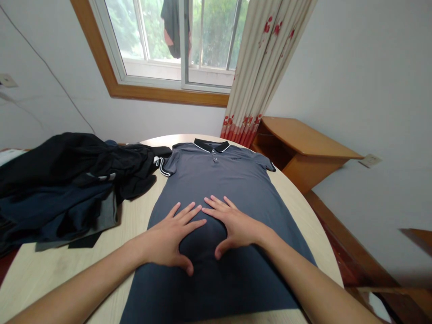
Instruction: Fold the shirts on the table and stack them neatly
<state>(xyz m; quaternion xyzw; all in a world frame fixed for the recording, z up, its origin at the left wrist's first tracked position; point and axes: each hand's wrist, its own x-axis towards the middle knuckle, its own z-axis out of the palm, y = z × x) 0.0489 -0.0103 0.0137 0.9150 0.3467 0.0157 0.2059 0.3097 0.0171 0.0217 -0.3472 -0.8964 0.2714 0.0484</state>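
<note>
A dark grey polo shirt (232, 180) lies spread out front side up, its black, white-edged collar (211, 146) at the far end and its hem toward me. Both short sleeves extend outward, with white stripes on their cuffs. My left hand (172, 236) rests flat on the middle of the shirt, fingers spread, holding nothing. Beside it my right hand (232, 225) lies on the fabric too, fingers apart and also without anything in it. The fingertips of the two hands nearly meet.
A round pale wooden table (135, 229) bears the shirt. On its left side is a heap of dark clothes (70, 175). Beyond stand a window (182, 83), a long curtain (266, 58) with red flowers, and a wooden cabinet (303, 139) at the right.
</note>
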